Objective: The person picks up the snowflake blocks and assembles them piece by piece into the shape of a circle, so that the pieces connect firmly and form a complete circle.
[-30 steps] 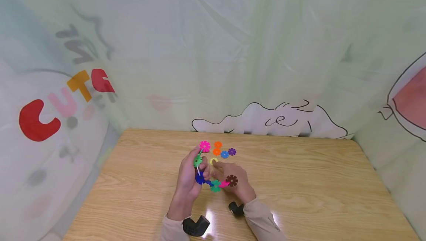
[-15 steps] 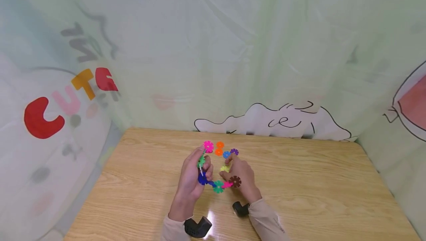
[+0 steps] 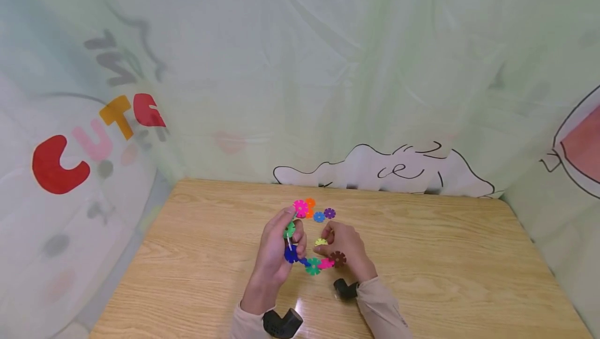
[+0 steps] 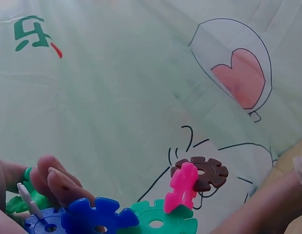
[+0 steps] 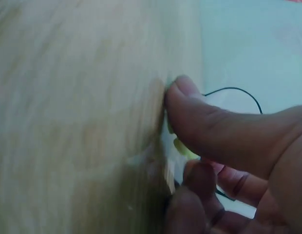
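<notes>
My left hand (image 3: 274, 253) grips a curved chain of notched plastic snowflake discs. Along the chain run a pink disc (image 3: 300, 208) at the far end, a green disc (image 3: 289, 229), a white one seen edge-on, two blue discs (image 4: 97, 217), a teal disc (image 3: 313, 266), another pink disc (image 4: 181, 187) and a brown disc (image 3: 338, 259). Its brown end overlaps the right hand (image 3: 349, 245) in the head view. That hand's thumb and fingers pinch a yellow disc (image 3: 321, 242) low over the table; in the right wrist view the yellow disc (image 5: 184, 148) is mostly hidden behind the thumb.
On the wooden table (image 3: 445, 266), beyond the hands, lie two orange discs (image 3: 310, 203), a light blue disc (image 3: 319, 217) and a purple disc (image 3: 330, 213). A printed curtain (image 3: 323, 78) hangs along the table's back edge.
The right hand has shifted to the right, its fingers closing on the yellow disc. The left hand and chain have moved slightly right, so the far pink disc now overlaps the orange discs.
</notes>
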The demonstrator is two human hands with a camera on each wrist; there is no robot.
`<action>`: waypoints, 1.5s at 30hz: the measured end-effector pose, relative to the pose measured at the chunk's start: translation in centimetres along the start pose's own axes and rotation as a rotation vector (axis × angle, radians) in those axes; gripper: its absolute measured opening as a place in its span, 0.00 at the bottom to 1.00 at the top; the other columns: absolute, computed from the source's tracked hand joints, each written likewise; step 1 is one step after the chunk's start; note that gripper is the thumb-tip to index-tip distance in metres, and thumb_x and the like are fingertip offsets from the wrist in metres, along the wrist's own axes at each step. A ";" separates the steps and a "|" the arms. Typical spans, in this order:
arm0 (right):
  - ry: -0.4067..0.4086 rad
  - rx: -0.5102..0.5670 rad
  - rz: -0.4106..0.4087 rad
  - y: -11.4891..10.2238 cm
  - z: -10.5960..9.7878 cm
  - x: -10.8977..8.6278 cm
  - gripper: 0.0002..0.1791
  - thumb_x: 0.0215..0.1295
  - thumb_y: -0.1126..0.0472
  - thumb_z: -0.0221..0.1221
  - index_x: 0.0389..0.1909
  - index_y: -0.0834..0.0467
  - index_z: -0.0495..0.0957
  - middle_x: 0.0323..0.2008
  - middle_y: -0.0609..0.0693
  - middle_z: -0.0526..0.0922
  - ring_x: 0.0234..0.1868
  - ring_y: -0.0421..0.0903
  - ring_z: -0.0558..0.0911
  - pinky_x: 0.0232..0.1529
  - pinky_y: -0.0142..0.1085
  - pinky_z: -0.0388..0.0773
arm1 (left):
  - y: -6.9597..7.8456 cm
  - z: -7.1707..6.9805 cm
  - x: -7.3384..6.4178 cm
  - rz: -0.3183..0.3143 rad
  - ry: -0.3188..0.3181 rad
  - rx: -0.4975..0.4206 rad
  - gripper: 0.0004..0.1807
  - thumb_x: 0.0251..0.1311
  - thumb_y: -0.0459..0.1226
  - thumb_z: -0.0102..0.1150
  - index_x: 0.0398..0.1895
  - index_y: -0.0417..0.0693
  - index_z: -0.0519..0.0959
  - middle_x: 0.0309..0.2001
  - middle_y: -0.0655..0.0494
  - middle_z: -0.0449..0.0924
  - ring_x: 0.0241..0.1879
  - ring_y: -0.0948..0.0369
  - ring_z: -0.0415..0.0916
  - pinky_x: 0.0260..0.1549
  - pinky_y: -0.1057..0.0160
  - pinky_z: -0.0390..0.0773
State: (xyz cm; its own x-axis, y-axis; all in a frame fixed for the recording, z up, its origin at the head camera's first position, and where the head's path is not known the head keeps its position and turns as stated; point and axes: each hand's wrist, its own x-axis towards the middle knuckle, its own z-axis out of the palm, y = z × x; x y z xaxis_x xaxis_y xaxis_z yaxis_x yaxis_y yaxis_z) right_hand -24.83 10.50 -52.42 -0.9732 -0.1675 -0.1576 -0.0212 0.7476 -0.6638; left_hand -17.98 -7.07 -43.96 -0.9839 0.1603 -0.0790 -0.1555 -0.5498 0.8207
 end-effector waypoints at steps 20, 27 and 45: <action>0.056 0.536 -0.454 -3.8 -7.8 -5.2 0.11 0.83 0.63 0.54 0.48 0.65 0.83 0.38 0.59 0.89 0.29 0.46 0.88 0.33 0.40 0.91 | 0.2 1.4 -1.0 0.089 -0.042 0.129 0.17 0.83 0.50 0.47 0.38 0.50 0.66 0.20 0.62 0.65 0.13 0.66 0.69 0.15 0.70 0.73; 0.181 0.478 -0.625 -5.0 -8.2 -6.8 0.08 0.77 0.71 0.58 0.46 0.64 0.86 0.35 0.56 0.90 0.25 0.46 0.88 0.28 0.38 0.90 | 0.2 1.8 -1.3 0.081 -0.054 0.158 0.16 0.83 0.50 0.46 0.40 0.48 0.68 0.20 0.62 0.65 0.13 0.65 0.69 0.14 0.70 0.74; 0.512 0.279 -0.900 -6.1 -7.6 -7.2 0.14 0.59 0.82 0.67 0.39 0.62 0.90 0.31 0.53 0.91 0.21 0.40 0.85 0.26 0.24 0.83 | 0.3 2.4 -1.7 0.101 -0.113 0.281 0.17 0.86 0.44 0.40 0.38 0.42 0.66 0.18 0.60 0.65 0.12 0.65 0.69 0.12 0.69 0.73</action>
State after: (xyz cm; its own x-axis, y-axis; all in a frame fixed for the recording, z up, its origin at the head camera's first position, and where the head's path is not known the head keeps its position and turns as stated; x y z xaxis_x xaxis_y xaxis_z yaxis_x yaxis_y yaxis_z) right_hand -19.44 12.05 -41.70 -0.6078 -0.2460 0.7551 -0.7885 0.2998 -0.5370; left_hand -16.16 -5.58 -42.22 -0.9746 0.2153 0.0614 -0.0114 -0.3217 0.9468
